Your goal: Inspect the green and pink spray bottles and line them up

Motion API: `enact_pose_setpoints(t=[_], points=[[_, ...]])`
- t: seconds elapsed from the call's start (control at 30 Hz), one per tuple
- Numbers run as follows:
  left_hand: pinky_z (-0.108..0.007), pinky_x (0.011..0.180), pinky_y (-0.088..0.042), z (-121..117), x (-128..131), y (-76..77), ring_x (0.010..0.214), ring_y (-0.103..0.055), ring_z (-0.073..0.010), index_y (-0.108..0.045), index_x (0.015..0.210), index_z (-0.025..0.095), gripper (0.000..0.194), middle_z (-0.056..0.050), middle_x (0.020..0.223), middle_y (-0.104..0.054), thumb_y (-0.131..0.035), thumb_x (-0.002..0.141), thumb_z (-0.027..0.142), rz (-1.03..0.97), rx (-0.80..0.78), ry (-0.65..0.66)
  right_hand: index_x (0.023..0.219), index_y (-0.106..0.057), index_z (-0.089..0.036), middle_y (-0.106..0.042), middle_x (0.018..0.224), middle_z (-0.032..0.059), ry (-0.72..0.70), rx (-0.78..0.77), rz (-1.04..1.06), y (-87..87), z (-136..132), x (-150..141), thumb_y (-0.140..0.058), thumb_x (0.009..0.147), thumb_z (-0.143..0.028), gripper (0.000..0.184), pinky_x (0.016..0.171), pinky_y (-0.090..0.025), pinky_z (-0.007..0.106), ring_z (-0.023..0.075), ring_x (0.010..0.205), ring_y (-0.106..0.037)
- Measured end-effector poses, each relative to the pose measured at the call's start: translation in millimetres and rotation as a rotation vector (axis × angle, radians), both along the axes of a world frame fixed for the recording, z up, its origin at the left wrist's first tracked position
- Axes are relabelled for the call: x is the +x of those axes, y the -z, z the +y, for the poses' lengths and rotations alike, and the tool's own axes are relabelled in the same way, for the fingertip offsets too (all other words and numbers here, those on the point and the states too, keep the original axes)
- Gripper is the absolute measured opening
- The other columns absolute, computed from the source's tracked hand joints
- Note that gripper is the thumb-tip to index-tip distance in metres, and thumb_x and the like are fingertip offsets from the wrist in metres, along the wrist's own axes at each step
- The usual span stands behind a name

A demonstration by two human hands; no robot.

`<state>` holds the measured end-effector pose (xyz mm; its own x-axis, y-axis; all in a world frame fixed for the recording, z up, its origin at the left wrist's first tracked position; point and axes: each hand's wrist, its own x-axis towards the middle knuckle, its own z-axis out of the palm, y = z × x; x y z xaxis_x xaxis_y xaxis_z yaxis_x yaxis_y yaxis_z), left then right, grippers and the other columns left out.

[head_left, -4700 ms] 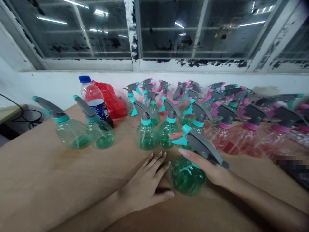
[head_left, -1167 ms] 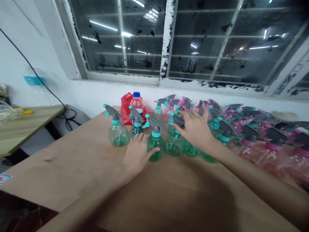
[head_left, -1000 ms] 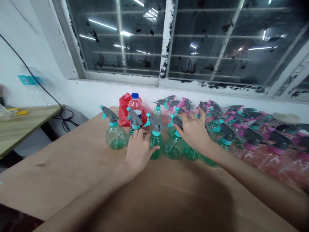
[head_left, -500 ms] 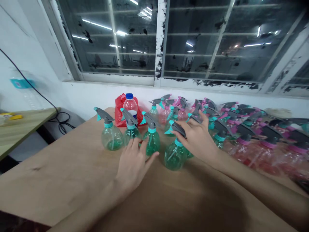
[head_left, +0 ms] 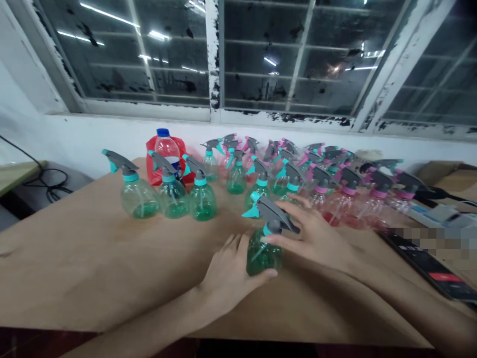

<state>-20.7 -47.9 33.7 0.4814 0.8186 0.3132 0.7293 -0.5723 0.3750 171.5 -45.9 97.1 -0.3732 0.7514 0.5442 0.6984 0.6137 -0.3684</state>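
A green spray bottle [head_left: 263,254] with a grey and turquoise spray head stands near the middle of the table, tilted slightly. My left hand [head_left: 231,264] is wrapped round its body from the left, thumb across the low front. From the right, my right hand [head_left: 316,234] holds it near the collar, its thumb at the neck and fingers behind the spray head. Another green spray bottle [head_left: 259,191] is right behind, partly covered by the held one. To the left, three more stand in a row: a nearer-to-clear bottle [head_left: 138,199], a middle bottle [head_left: 173,200] and a greener bottle [head_left: 202,201].
Several pink spray bottles [head_left: 345,205] crowd the right side and back of the wooden table [head_left: 112,268]. A phone [head_left: 428,266] lies at the right. A red bag [head_left: 152,166] and a blue-capped bottle [head_left: 166,145] stand by the wall under the window.
My view has turned to the right. Both hands have come together round one green spray bottle, which is nearer to me; the left hand was beside the row before.
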Motion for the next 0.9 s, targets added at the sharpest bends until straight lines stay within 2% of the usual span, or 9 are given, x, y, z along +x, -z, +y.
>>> enact_pose_setpoints(t=[0.07, 0.17, 0.27, 0.37, 0.47, 0.57, 0.73, 0.9], points=[[-0.048, 0.088, -0.046, -2, 10, 4.5, 0.110, -0.055, -0.0334, -0.038, 0.132, 0.018, 0.071, -0.014, 0.122, -0.058, -0.065, 0.079, 0.057, -0.046, 0.031, 0.061, 0.118, -0.053, -0.021, -0.067, 0.109, 0.0081, -0.047, -0.163, 0.133, 12.4, -3, 15, -0.068, 0.077, -0.044, 0.049, 0.085, -0.050, 0.043, 0.0256, 0.099, -0.063], [-0.048, 0.094, -0.042, -3, 26, 6.5, 0.115, -0.052, -0.0325, -0.035, 0.135, 0.018, 0.074, -0.013, 0.126, -0.055, -0.064, 0.080, 0.058, -0.082, 0.047, 0.161, 0.111, -0.057, -0.023, -0.069, 0.098, 0.0056, -0.082, -0.296, 0.332, 25.8, -4, 27, -0.068, 0.077, -0.039, 0.039, 0.077, -0.054, 0.041, 0.0245, 0.088, -0.066], [-0.047, 0.094, -0.043, -1, 43, 5.3, 0.113, -0.053, -0.0327, -0.038, 0.133, 0.015, 0.073, -0.015, 0.123, -0.056, -0.066, 0.079, 0.057, -0.076, -0.009, 0.247, 0.110, -0.059, -0.025, -0.069, 0.097, 0.0043, -0.117, -0.346, 0.487, 30.0, -2, 28, -0.067, 0.078, -0.035, 0.035, 0.083, -0.053, 0.042, 0.0241, 0.091, -0.065], [-0.048, 0.093, -0.043, 6, 51, 7.6, 0.112, -0.053, -0.0344, -0.038, 0.134, 0.013, 0.080, -0.017, 0.123, -0.056, -0.068, 0.077, 0.059, -0.043, -0.045, 0.276, 0.110, -0.059, -0.027, -0.066, 0.110, 0.0038, -0.125, -0.335, 0.599, 31.4, 2, 29, -0.065, 0.080, -0.033, 0.032, 0.091, -0.049, 0.041, 0.0238, 0.103, -0.062], [-0.052, 0.098, -0.037, 19, 48, 16.3, 0.119, -0.047, -0.0370, -0.028, 0.142, 0.013, 0.095, -0.019, 0.132, -0.049, -0.068, 0.073, 0.064, 0.031, -0.021, 0.304, 0.107, -0.061, -0.027, -0.065, 0.114, 0.0040, -0.128, -0.295, 0.666, 34.6, 9, 33, -0.062, 0.082, -0.033, 0.025, 0.087, -0.051, 0.040, 0.0241, 0.108, -0.060], [-0.053, 0.105, -0.028, 34, 35, 25.3, 0.131, -0.034, -0.0365, -0.020, 0.147, 0.013, 0.104, -0.019, 0.145, -0.036, -0.067, 0.071, 0.066, 0.131, -0.027, 0.328, 0.105, -0.063, -0.027, -0.067, 0.107, 0.0037, -0.120, -0.276, 0.651, 37.5, 19, 39, -0.060, 0.083, -0.030, 0.022, 0.083, -0.051, 0.040, 0.0240, 0.103, -0.061], [-0.051, 0.111, -0.016, 47, 16, 26.1, 0.138, -0.021, -0.0312, -0.019, 0.148, 0.012, 0.099, -0.017, 0.150, -0.026, -0.059, 0.077, 0.068, 0.251, -0.033, 0.323, 0.110, -0.062, -0.030, -0.069, 0.090, -0.0001, -0.070, -0.269, 0.580, 37.4, 36, 42, -0.058, 0.084, -0.029, 0.026, 0.066, -0.051, 0.034, 0.0182, 0.069, -0.061], [-0.051, 0.112, -0.012, 50, 11, 22.6, 0.140, -0.017, -0.0296, -0.021, 0.148, 0.012, 0.091, -0.015, 0.151, -0.023, -0.050, 0.083, 0.068, 0.313, -0.065, 0.323, 0.094, -0.066, -0.028, -0.068, 0.088, 0.0008, -0.063, -0.231, 0.610, 42.3, 47, 40, -0.061, 0.083, -0.034, 0.013, 0.077, -0.051, 0.037, 0.0196, 0.077, -0.065]])
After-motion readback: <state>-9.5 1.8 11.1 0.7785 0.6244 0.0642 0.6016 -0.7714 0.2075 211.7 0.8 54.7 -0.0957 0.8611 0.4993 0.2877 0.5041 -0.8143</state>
